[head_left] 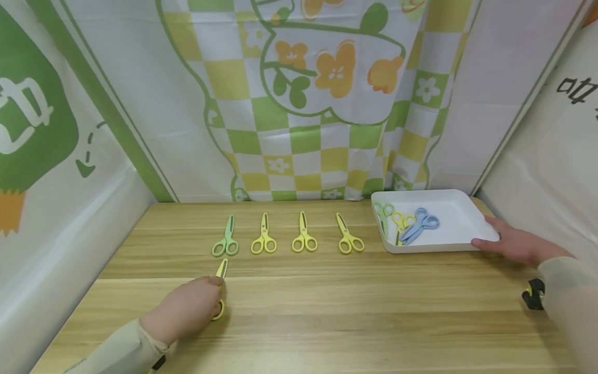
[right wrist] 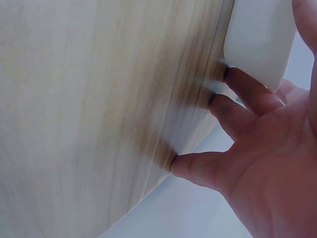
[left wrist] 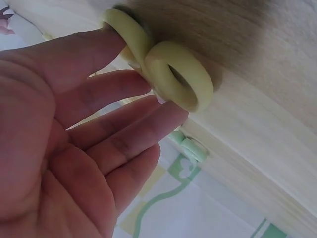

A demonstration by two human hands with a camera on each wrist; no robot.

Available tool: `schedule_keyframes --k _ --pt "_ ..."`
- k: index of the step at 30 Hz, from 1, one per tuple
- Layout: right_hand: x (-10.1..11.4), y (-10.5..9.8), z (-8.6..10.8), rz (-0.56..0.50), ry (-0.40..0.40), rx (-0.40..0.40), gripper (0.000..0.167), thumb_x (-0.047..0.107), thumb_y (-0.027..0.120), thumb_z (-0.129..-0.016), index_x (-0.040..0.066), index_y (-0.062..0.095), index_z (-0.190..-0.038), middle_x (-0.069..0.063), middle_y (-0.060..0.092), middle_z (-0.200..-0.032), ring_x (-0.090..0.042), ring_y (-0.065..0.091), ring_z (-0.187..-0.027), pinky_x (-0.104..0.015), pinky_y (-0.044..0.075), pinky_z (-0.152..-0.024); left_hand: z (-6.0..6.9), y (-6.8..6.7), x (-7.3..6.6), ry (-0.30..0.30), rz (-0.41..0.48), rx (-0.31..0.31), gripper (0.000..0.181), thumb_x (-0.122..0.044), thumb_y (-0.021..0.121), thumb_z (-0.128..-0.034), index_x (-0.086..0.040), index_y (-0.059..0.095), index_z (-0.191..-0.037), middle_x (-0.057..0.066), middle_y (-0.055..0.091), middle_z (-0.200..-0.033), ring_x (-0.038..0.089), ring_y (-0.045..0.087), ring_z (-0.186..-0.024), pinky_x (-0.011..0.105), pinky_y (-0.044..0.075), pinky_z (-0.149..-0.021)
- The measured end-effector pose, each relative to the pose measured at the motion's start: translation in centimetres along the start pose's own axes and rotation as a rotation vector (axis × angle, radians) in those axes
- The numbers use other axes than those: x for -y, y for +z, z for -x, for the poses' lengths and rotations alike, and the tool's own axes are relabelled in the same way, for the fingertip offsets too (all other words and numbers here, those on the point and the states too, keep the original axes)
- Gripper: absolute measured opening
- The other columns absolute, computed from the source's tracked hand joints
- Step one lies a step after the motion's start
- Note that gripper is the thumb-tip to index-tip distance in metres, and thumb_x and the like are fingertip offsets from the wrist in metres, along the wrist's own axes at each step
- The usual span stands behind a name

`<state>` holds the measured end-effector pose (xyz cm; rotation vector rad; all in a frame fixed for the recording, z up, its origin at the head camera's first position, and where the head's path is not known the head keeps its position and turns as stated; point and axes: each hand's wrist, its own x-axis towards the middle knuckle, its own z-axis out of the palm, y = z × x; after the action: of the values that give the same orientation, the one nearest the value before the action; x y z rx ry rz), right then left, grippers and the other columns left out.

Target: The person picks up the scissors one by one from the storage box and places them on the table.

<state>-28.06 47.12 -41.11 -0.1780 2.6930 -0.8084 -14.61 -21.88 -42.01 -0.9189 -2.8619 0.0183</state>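
Note:
Yellow scissors (head_left: 221, 268) lie at the front left of the table, blades pointing away. My left hand (head_left: 190, 306) pinches them near the handles (left wrist: 185, 79), partly covering them in the head view. A white tray (head_left: 472, 221) stands at the back right with blue scissors (head_left: 420, 224), yellow scissors (head_left: 401, 221) and green scissors (head_left: 384, 212) at its left end. My right hand (head_left: 516, 244) holds the tray's front right corner between thumb and fingers. In the right wrist view, some fingertips (right wrist: 181, 163) touch the wooden tabletop beside the tray.
Along the back of the table stands a row: green scissors (head_left: 226, 241), then yellow scissors (head_left: 264, 240), more yellow scissors (head_left: 304, 239) and tilted yellow scissors (head_left: 348, 240). A checked curtain (head_left: 299, 140) hangs behind the wooden table (head_left: 350, 311). White printed sheets flank both sides.

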Motion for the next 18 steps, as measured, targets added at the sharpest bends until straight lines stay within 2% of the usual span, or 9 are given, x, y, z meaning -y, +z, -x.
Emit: schedule_keyframes --k 5,8,11,15,18 --pt "-0.1 0.1 -0.3 0.023 -0.01 -0.003 0.105 0.045 0.061 -0.098 -0.009 -0.01 -0.152 -0.049 0.004 -0.146 -0.068 0.013 -0.129 -0.076 0.02 -0.097 0.2 0.0 0.0 0.021 -0.017 0.001 0.023 -0.004 0.071 -0.0747 -0.01 0.049 -0.078 -0.006 0.042 -0.062 0.012 0.046 -0.054 0.031 0.045 -0.05" --pt "-0.2 0.1 -0.4 0.039 -0.01 -0.003 0.104 0.046 0.061 -0.098 -0.01 -0.009 -0.152 -0.049 0.005 -0.146 -0.068 0.014 -0.128 -0.076 0.021 -0.096 0.3 -0.3 0.0 0.041 -0.023 0.008 0.023 -0.005 0.071 -0.0757 -0.012 0.05 -0.073 -0.007 0.041 -0.065 0.013 0.045 -0.053 0.032 0.045 -0.051" --pt "-0.3 0.0 -0.3 0.053 -0.002 -0.003 0.105 0.048 0.06 -0.098 -0.009 -0.01 -0.152 -0.049 0.005 -0.146 -0.069 0.014 -0.128 -0.076 0.021 -0.096 0.3 -0.7 -0.1 0.037 -0.021 0.021 0.023 -0.008 0.073 -0.076 -0.014 0.052 -0.067 -0.007 0.041 -0.069 0.015 0.045 -0.054 0.034 0.043 -0.051" --pt "-0.4 -0.1 -0.3 0.04 0.006 -0.002 0.105 0.048 0.059 -0.098 -0.008 -0.012 -0.152 -0.05 0.002 -0.145 -0.07 0.011 -0.128 -0.077 0.018 -0.097 0.3 -1.3 -0.3 0.019 -0.027 0.043 0.019 -0.013 0.074 -0.0738 -0.013 0.057 -0.066 -0.004 0.046 -0.075 0.018 0.048 -0.057 0.036 0.044 -0.053" --pt "-0.4 -0.1 -0.4 0.03 0.004 -0.005 0.105 0.047 0.059 -0.098 -0.009 -0.012 -0.151 -0.051 0.001 -0.145 -0.07 0.009 -0.128 -0.077 0.017 -0.097 0.2 -1.8 -0.5 0.001 -0.035 0.071 0.02 -0.02 0.078 -0.074 -0.01 0.061 -0.069 0.001 0.056 -0.083 0.023 0.055 -0.063 0.041 0.05 -0.061"
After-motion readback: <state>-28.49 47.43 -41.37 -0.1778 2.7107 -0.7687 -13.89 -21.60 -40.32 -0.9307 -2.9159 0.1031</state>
